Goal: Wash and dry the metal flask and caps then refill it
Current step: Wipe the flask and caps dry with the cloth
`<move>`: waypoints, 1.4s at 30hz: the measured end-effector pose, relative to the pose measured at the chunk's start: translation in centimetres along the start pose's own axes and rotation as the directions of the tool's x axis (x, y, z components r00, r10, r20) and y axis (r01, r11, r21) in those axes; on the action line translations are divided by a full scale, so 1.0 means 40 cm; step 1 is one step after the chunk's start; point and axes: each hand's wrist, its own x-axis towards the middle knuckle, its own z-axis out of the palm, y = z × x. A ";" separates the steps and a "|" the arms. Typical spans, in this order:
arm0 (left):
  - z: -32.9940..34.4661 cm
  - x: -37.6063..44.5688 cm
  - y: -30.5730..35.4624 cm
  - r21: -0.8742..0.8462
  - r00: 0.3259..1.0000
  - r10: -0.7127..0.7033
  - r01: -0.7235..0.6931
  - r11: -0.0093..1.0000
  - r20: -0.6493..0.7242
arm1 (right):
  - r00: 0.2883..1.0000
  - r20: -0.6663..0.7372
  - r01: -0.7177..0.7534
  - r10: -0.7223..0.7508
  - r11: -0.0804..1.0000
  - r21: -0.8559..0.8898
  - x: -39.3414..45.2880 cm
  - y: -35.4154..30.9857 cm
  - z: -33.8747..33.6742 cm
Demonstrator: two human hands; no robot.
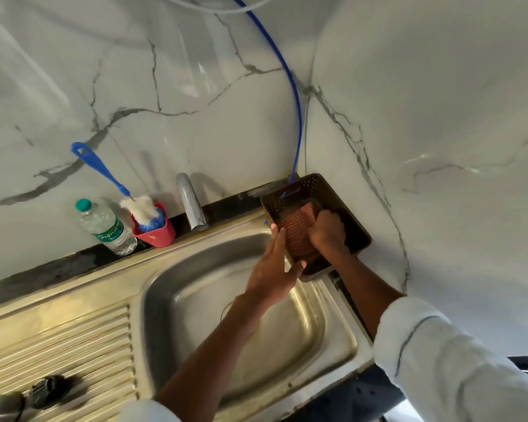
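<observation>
Right hand (328, 228) grips checked cloth (296, 236) in basket (357, 226); marble walls.

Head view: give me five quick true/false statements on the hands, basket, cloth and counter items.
1. The right hand is inside the brown basket, on the checked cloth. True.
2. The left hand holds the plastic bottle. False: the bottle stands alone on the ledge; the left hand is at the basket's edge.
3. The brush stands in the red holder. True.
4. Water runs from the tap. False: no stream shows.
5. The sink basin holds the basket. False: it sits on the corner beside it.
</observation>
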 end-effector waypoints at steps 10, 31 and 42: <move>-0.049 -0.014 0.003 -0.407 0.995 -0.004 -0.037 0.912 -0.099 | 0.974 -0.206 0.165 -0.093 0.915 0.368 -0.096 -0.050 -0.122; -0.200 -0.433 -0.202 -0.975 0.777 -0.621 0.046 0.219 -0.102 | 0.654 0.679 -0.755 -0.332 -0.234 0.613 -0.678 -0.159 0.190; -0.264 -0.633 -0.367 -0.847 0.613 -0.692 0.068 0.527 -0.381 | 0.951 0.274 -0.228 -0.143 0.273 0.935 -0.737 -0.318 0.186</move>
